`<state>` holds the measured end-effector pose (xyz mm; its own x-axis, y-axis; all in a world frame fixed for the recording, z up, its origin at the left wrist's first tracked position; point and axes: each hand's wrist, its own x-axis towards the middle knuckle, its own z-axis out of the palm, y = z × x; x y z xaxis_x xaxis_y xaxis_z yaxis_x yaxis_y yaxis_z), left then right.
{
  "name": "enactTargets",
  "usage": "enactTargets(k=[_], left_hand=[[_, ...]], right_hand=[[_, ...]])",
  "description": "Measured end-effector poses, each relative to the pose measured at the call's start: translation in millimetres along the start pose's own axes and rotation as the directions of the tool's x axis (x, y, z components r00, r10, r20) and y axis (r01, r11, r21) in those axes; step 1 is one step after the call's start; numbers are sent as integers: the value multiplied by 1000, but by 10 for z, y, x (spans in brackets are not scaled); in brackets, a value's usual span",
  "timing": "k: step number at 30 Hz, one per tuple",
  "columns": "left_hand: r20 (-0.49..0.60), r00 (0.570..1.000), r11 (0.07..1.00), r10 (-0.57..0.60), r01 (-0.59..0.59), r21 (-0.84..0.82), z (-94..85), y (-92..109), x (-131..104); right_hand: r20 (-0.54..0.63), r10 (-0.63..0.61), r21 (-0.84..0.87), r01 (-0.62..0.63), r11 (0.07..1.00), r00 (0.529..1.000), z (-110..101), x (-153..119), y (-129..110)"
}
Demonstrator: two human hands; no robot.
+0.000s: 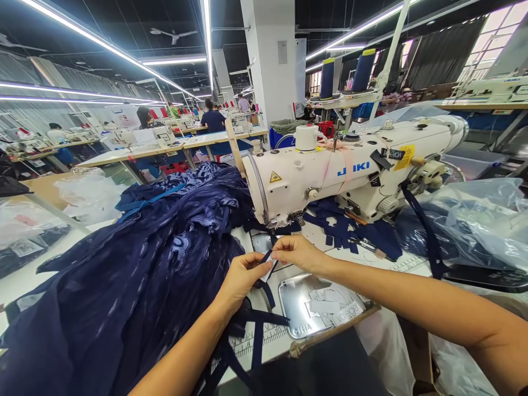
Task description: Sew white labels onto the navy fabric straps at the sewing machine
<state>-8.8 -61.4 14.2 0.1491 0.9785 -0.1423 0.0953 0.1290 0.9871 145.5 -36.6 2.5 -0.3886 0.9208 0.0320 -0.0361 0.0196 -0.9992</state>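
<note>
My left hand [242, 276] pinches a narrow dark navy strap together with a small white label [267, 271], thumb on top. Close against it, my right hand [299, 254] holds the same strap [268, 256] between thumb and fingertips. Both hands are just in front of the needle area of a white sewing machine [313, 176]; the needle itself is hard to make out. Navy fabric with lighter embroidery [165, 264] is heaped to the left of my hands. Below them on the right, a shiny metal tray [295, 291] carries several printed white labels [336, 308].
Cut navy strips [338, 223] and thread snips [369, 247] lie under the machine arm. More navy straps [256, 335] hang over the front edge by a printed ruler. Plastic-bagged fabric [474, 220] sits on the right. Other people work at machines behind.
</note>
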Motion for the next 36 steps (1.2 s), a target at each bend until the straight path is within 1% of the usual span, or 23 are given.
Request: enactTargets(k=[5, 10, 12, 15, 16, 18, 19, 20, 21, 22, 23, 24, 25, 26, 27, 28, 29, 30, 31, 33, 35, 36], left_hand=[[-30, 999, 1000, 22, -22, 21, 22, 5, -19], [-37, 999, 999, 18, -16, 44, 23, 11, -9], [-33, 999, 998, 21, -19, 65, 26, 18, -2], [3, 1000, 995, 20, -20, 96, 32, 20, 4], [19, 1000, 994, 17, -19, 109, 29, 17, 3], [55, 998, 989, 9, -17, 149, 7, 14, -5], [74, 997, 984, 8, -21, 180, -13, 17, -9], [89, 996, 974, 23, -42, 222, -38, 24, -11], [103, 993, 955, 62, -88, 282, -65, 37, -8], [107, 984, 918, 139, -169, 360, -90, 55, 4], [108, 961, 846, 256, -276, 456, -109, 76, 28], [119, 908, 721, 402, -394, 569, -118, 99, 65], [160, 819, 538, 552, -496, 682, -114, 119, 118], [242, 703, 310, 669, -560, 768, -97, 132, 185], [359, 584, 68, 729, -583, 810, -68, 135, 263], [489, 482, -156, 727, -577, 802, -31, 125, 346], [609, 415, -331, 676, -566, 755, 10, 104, 428], [691, 385, -446, 612, -554, 703, 50, 71, 501], [744, 380, -512, 550, -550, 659, 84, 32, 560], [795, 402, -566, 454, -559, 606, 122, -51, 617], [820, 413, -588, 397, -572, 572, 120, -113, 598], [829, 413, -597, 378, -575, 559, 109, -132, 571]], right_hand=[[-18, -23, -16, 22, 1000, 1000, -4, -6, 4], [-6, -30, 1, 30, 1000, 1000, -14, -11, -1], [-5, -36, 13, 36, 999, 999, -8, -16, 10], [-4, -56, 36, 57, 998, 998, 2, -34, 39], [13, -63, 36, 62, 997, 998, -8, -40, 48], [91, -70, 9, 69, 998, 993, -79, -46, 51], [131, -76, -42, 82, 996, 988, -149, -43, 42], [154, -82, -141, 104, 985, 985, -242, -34, 24], [150, -88, -294, 129, 947, 985, -356, -17, 0], [119, -102, -480, 147, 865, 988, -482, 8, -29], [64, -124, -687, 134, 714, 990, -613, 42, -59], [7, -146, -850, 83, 521, 989, -736, 85, -84], [-39, -169, -947, 17, 321, 985, -842, 135, -101], [-76, -181, -988, -50, 143, 981, -925, 189, -107], [-106, -187, -994, -104, 18, 977, -981, 243, -102], [-127, -183, -988, -141, -61, 975, -1012, 295, -87], [-141, -171, -982, -159, -100, 975, -1022, 340, -66], [-147, -154, -980, -165, -110, 977, -1020, 376, -45], [-148, -137, -981, -163, -108, 979, -1012, 402, -27], [-150, -110, -980, -162, -111, 983, -1003, 416, -15], [-168, -99, -978, -179, -111, 981, -1013, 380, -33], [-179, -114, -975, -191, -110, 977, -1021, 344, -47]])
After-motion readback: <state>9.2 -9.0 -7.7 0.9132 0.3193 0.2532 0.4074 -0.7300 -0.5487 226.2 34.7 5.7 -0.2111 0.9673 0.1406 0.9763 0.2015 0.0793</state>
